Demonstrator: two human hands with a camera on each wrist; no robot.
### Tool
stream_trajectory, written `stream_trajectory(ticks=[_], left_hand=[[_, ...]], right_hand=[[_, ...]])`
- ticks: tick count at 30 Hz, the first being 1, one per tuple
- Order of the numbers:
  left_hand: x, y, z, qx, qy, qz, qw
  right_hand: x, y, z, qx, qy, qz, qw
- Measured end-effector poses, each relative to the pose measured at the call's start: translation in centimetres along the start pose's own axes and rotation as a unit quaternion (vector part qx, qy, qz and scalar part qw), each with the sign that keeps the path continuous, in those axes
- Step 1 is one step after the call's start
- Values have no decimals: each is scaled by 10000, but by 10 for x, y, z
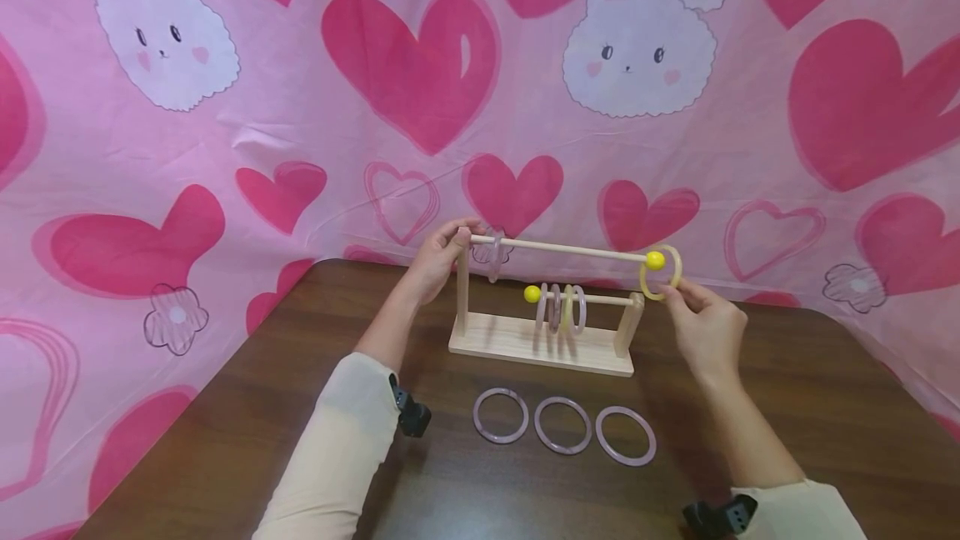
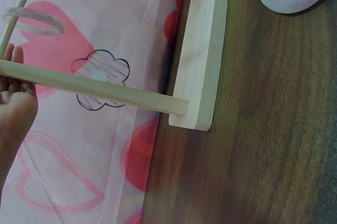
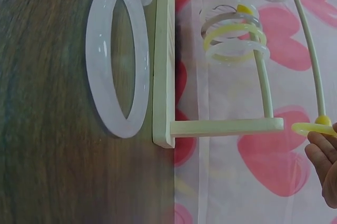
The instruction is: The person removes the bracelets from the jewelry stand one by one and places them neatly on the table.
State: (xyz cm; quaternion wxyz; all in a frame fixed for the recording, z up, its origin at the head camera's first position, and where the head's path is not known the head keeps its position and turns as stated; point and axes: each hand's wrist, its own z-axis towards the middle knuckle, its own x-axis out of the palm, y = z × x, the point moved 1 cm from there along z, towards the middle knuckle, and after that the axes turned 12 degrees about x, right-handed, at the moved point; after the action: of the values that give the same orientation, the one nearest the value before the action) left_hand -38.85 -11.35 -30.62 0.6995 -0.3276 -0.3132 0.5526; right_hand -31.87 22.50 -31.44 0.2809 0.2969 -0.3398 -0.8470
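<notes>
A cloth-screened nook, whether home or studio cannot be told: pink heart-and-rabbit-printed fabric (image 1: 525, 90) fills the upper frame, dark-brown wood-grain tabletop (image 1: 262, 407) below.

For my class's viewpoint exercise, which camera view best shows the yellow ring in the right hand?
The head view: the yellow ring appears almost whole, its opening visible, pinched by the right hand. The right wrist view shows it nearly edge-on, partly covered by the hand; the left wrist view misses it.

You see two hands (image 1: 710, 340), two wrist cameras (image 1: 412, 413), one wooden stand (image 1: 540, 346), two uprights (image 1: 462, 290), two rods (image 1: 577, 249), two yellow balls (image 1: 656, 261) and nine rings (image 3: 98, 50): two yellow, seven purplish or pale
</notes>
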Motion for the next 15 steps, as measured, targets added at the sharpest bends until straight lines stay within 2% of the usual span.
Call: stream_trajectory(ticks=[10, 15], left_hand=[[1, -3, -1, -34, -8, -66, 10000], [0, -3, -1, -44, 25, -82, 10000]], right_hand=[[-5, -6, 1, 258, -31, -53, 9996], [-8, -9, 0, 715, 170, 56, 9973]])
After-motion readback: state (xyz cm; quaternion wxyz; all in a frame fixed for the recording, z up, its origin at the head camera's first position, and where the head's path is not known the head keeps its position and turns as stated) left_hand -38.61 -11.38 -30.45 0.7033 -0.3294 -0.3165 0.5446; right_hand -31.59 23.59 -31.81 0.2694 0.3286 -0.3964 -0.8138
